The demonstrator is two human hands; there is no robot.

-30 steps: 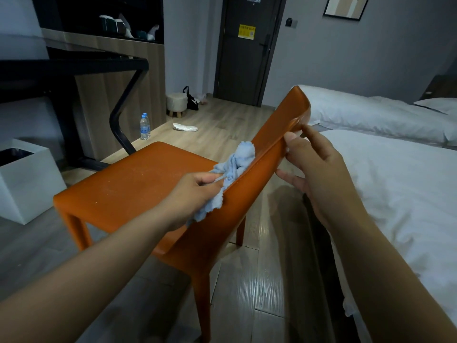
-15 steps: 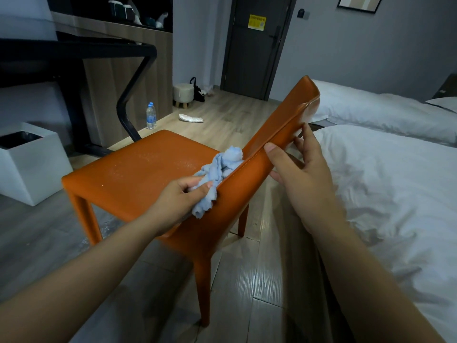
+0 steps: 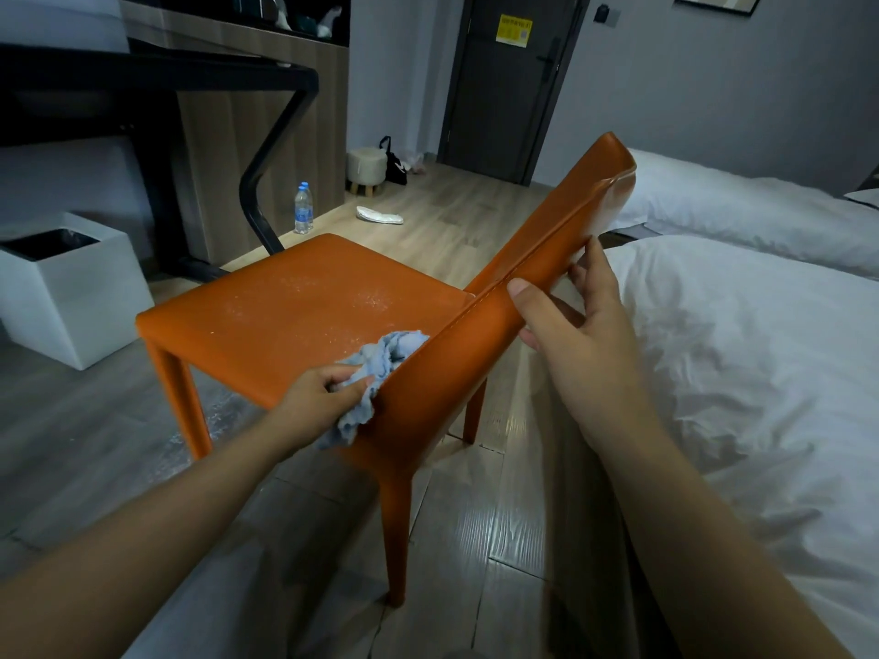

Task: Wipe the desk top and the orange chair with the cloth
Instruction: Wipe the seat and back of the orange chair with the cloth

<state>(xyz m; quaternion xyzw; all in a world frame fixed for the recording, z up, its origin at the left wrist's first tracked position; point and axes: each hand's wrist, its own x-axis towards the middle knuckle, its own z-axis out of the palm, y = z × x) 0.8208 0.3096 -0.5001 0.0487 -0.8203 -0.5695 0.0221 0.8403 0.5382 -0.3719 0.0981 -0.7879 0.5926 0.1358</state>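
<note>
Pale wood planks cover the floor [image 3: 442, 221] of a dim bedroom, turning glossier and greyer nearer the camera. At the upper left stands the dark surface [image 3: 157, 71] on a bent black frame, with a wood-panelled cabinet [image 3: 266, 111] behind it. A white square bin [image 3: 71, 297] sits on the floor below it. By the cabinet's foot stands a water bottle [image 3: 303, 209] with a blue cap. Further back are a small round stool [image 3: 366, 165], a black bag [image 3: 395, 163] just beside it, and a white slipper [image 3: 379, 215] lying flat. White bedding covers the bed [image 3: 761, 382] along the right.

The orange chair [image 3: 295, 316] stands between the bed and the dark surface, its seat dusted with whitish specks. The left hand [image 3: 318, 397] grips the crumpled light blue cloth [image 3: 380, 359], fingers curled round it, pressing it against the near edge of the backrest low down by the seat. The right hand [image 3: 580, 335] pinches the backrest's edge higher up, thumb on the front by the seam and fingers behind.

A dark door [image 3: 475, 111] in the far wall carries a yellow notice [image 3: 513, 30]; its print is too small to read, as is the bottle's label.
</note>
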